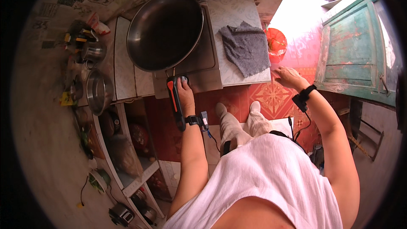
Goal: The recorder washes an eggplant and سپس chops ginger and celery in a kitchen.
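Observation:
A large dark frying pan (pixel 163 32) sits over the metal stove (pixel 207 65), its black and red handle (pixel 174 101) pointing toward me. Just right of that handle is my left hand (pixel 186 97), its fingers closed on a dark round stove knob (pixel 184 79); the handle partly covers the hand. My right hand (pixel 289 78) hovers beyond the counter's right corner, fingers loosely apart and nothing visible in them. Nearest to it are a grey cloth (pixel 246 46) spread on the tiled counter (pixel 243 8) and a red plastic bag or bin (pixel 276 42) beyond the counter.
Left of the stove, a steel bowl (pixel 99 91) and a small metal pot (pixel 93 51) stand on the counter, above open shelves (pixel 123 161). To the right is a worn green wooden door (pixel 352 51). Patterned red tiles (pixel 271 97) cover the floor near my feet.

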The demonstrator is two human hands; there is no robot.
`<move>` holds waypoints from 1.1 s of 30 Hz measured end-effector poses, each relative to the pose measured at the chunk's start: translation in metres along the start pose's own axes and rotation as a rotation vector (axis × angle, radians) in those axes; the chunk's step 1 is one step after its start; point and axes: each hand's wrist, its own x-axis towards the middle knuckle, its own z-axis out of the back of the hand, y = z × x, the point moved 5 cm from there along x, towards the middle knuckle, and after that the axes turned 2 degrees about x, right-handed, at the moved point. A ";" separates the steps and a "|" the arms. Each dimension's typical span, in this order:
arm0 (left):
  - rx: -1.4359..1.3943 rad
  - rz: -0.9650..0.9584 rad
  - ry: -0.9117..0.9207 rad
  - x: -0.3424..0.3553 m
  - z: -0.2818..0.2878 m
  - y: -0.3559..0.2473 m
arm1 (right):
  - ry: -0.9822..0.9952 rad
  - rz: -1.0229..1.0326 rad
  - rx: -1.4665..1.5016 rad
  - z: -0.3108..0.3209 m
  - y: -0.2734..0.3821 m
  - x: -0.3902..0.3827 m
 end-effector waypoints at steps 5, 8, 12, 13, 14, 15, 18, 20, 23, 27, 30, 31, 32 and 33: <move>0.035 -0.022 0.016 0.002 0.006 -0.004 | 0.004 0.007 -0.057 0.007 0.020 0.044; 0.087 -0.015 0.085 0.009 0.014 -0.025 | 0.101 -0.027 -0.118 -0.007 0.022 0.065; 0.296 0.010 0.243 0.021 0.008 -0.020 | 0.141 -0.007 -0.169 -0.017 0.029 0.079; 0.296 0.011 0.242 0.023 0.008 -0.023 | 0.149 0.012 -0.179 -0.018 0.031 0.081; 0.330 0.020 0.296 0.025 0.008 -0.027 | 0.188 -0.003 -0.206 -0.021 0.032 0.083; 0.363 0.027 0.351 0.026 0.006 -0.029 | 0.187 -0.005 -0.205 -0.021 0.034 0.084; 0.302 0.039 0.381 0.026 0.002 -0.025 | 0.174 -0.039 -0.148 -0.024 0.036 0.083; 0.352 0.016 0.358 0.024 0.001 -0.027 | 0.175 -0.054 -0.139 -0.025 0.036 0.083; 0.395 0.026 0.347 0.026 0.000 -0.031 | 0.171 -0.061 -0.110 -0.027 0.033 0.083; 0.412 0.164 0.378 0.027 -0.002 -0.030 | 0.168 -0.060 -0.136 -0.032 0.029 0.087; 0.400 0.319 0.400 0.026 -0.004 -0.025 | 0.170 -0.067 -0.143 -0.030 0.029 0.088; 0.405 0.312 0.402 0.027 -0.004 -0.025 | 0.173 -0.068 -0.126 -0.030 0.033 0.088; 0.423 0.330 0.399 0.028 -0.003 -0.025 | 0.163 -0.065 -0.117 -0.028 0.033 0.088; 0.440 0.349 0.396 0.028 -0.003 -0.024 | 0.161 -0.069 -0.108 -0.028 0.032 0.088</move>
